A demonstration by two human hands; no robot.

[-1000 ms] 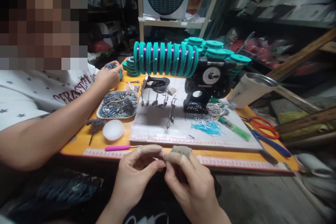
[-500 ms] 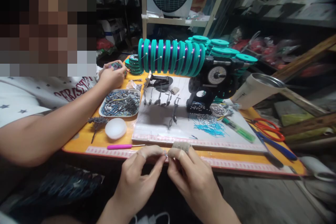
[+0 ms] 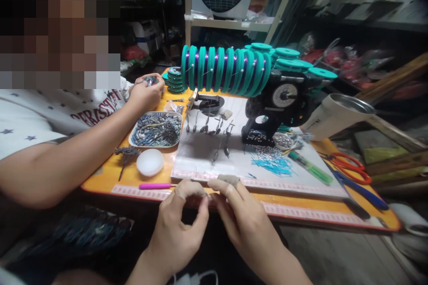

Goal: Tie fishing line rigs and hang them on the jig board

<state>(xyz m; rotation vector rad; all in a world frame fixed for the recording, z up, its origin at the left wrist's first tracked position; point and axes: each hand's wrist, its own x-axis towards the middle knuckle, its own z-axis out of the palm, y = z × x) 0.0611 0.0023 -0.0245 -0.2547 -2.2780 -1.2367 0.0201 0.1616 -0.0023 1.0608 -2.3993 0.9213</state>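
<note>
My left hand (image 3: 174, 229) is closed in a pinch, thumb against forefinger, above the table's front edge. Fingertip to fingertip with it, my right hand (image 3: 249, 220) is also pinched, with a greyish wrap (image 3: 230, 179) around one finger. Whatever sits between the fingertips is too small to make out. Just beyond my left hand lies a thin tool with a pink handle (image 3: 154, 186). On the white board (image 3: 194, 151) ahead are several small dark weights with wire ends (image 3: 227, 149), and to their right a pile of short blue strands (image 3: 272, 165).
Teal spools (image 3: 227, 69) fill a rack on a black winder (image 3: 277, 102). A tray of weights (image 3: 155, 130) and a white bowl (image 3: 150, 163) stand left, near a co-worker's arm (image 3: 80, 160). Rightward lie a green tube (image 3: 310, 168), orange-handled scissors (image 3: 351, 167) and a tilted cup (image 3: 336, 116).
My view has shifted slightly, so the table's things sit a little further right. My left thumb and forefinger now form a rounder loop. My right fingers have tilted slightly toward the left hand.
</note>
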